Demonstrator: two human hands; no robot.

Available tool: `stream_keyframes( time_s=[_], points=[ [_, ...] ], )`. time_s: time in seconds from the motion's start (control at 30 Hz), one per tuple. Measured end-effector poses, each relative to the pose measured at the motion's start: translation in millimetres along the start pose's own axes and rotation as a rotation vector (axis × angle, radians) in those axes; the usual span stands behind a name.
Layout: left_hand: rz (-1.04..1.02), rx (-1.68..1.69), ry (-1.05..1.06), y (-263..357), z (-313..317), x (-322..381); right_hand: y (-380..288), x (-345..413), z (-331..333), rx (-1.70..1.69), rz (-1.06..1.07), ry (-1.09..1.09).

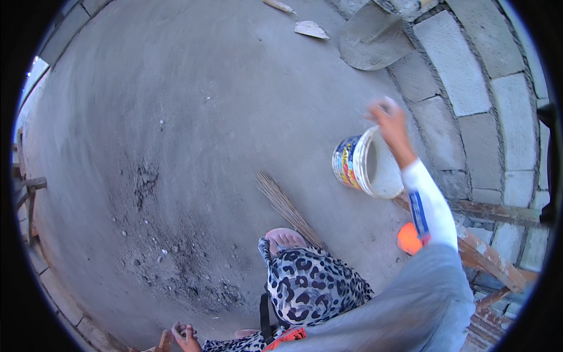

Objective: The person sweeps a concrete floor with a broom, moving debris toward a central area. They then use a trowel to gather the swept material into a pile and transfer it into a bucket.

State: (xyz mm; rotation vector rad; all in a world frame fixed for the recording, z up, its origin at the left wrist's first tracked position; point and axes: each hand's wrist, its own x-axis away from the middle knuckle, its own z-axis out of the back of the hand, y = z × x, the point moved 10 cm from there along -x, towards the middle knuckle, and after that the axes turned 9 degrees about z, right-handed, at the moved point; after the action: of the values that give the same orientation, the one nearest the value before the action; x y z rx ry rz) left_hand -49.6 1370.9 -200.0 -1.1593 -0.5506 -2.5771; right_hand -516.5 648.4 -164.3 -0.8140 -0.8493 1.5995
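My right hand, blurred and with fingers curled, is over the rim of a white plastic bucket with a printed label. Whether something is between its fingers cannot be told. The bucket's mouth faces right in the view, showing a pale inside. At the bottom left edge is my left hand, fingers loosely bent and apart, with nothing seen in it. A piece of wood lies close beside that hand. By my sandalled foot lies a stick broom, partly hidden by my leg.
Grey concrete floor spreads ahead, with loose mortar crumbs at left. A trowel and a shovel blade lie near the concrete block wall. An orange round object and wooden boards are at right.
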Motion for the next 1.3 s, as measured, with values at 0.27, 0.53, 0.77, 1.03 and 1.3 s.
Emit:
stream_keyframes(
  time_s=[0.27,0.53,0.77,1.03,1.3],
  points=[
    [-0.122,-0.299,0.135,26,11,58,166,-228,-209,-0.772,-0.606,0.354],
    [0.144,-0.174,0.193,-29,32,99,319,-350,-169,-0.695,-0.449,0.350],
    [0.027,-0.205,0.277,-23,25,103,282,-327,-118,-0.766,-0.514,0.633],
    [0.095,-0.272,0.311,-34,46,107,284,-341,-157,-0.822,-0.586,0.452],
    [0.103,-0.497,0.236,4,31,131,201,-329,-115,0.224,-0.487,0.554]
  ],
)
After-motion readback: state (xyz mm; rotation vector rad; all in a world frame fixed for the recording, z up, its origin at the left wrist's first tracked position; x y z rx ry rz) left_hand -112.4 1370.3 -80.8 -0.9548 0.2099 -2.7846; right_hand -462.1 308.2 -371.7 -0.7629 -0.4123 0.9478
